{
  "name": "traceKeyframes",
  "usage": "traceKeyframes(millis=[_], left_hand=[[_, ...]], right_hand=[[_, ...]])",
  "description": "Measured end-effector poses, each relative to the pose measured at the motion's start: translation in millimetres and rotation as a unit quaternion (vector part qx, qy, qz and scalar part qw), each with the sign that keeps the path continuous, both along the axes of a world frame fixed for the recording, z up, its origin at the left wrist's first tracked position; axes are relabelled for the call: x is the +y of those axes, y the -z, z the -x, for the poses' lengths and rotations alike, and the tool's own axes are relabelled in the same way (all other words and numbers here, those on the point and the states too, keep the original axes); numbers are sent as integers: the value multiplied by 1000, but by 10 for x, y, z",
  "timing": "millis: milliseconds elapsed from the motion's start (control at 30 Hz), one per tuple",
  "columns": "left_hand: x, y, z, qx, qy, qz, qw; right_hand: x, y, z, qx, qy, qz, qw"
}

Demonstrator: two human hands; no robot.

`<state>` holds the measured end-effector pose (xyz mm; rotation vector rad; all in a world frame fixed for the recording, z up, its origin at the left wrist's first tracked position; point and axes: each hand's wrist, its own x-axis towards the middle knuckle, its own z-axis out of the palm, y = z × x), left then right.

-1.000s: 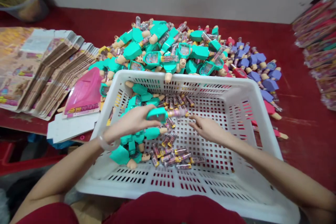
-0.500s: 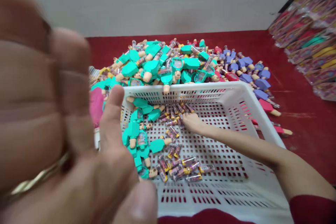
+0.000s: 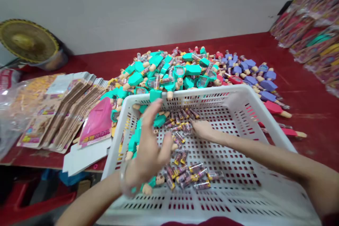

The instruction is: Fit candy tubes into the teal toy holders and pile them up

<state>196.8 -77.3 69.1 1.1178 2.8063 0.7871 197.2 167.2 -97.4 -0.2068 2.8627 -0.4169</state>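
My left hand [image 3: 150,144] is spread wide, fingers apart, just above the teal plastic toy figures [image 3: 160,120] lying in the white perforated plastic crate [image 3: 212,93]. My right hand [image 3: 203,129] has its fingers pressed together, tips at the small clear capsule tubes [image 3: 182,129]; whether it pinches one, I cannot tell.

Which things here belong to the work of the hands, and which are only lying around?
In the work: left hand, right hand, white plastic crate, small clear tubes, teal toy figures.
Probably just lying about: straw hat, clear plastic bag.
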Motion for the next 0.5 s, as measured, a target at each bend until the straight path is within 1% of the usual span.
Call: traceKeyframes(millis=[33,67,100,133,167,200,233,267,300,367,400,433,467,500], left_hand=[[5,172,28,-29,-9,42,999],[3,367,49,-67,-11,102,992],[-3,572,56,-114,7,176,978],[-14,772,48,-149,18,253,956],[-27,950,28,-171,19,279,945],[-43,1092,4,-186,18,297,936],[-59,1190,-17,-197,13,298,934],[-76,1242,-26,-205,6,288,935],[-92,1252,-18,-214,0,279,936],[-115,1179,46,-238,-8,253,937],[-119,1118,92,-263,-17,219,939],[-115,1054,137,-299,-30,165,939],[-103,996,172,-342,-48,95,934],[-82,948,191,-392,-67,16,918]], right_hand=[[38,-28,52,1,-15,-19,1000],[76,-49,98,2,-36,-34,999],[113,-62,134,1,-61,-44,997],[148,-70,156,-1,-87,-51,995],[177,-73,165,-6,-114,-55,992],[201,-78,159,-12,-138,-58,989],[218,-87,141,-18,-156,-60,986],[227,-106,110,-22,-169,-61,984],[228,-138,69,-25,-175,-62,982],[211,-247,-44,-27,-173,-63,982],[192,-324,-115,-34,-163,-48,985],[168,-410,-195,-45,-149,-22,988],[137,-500,-281,-68,-127,34,989],[100,-587,-370,-92,-108,98,985]])
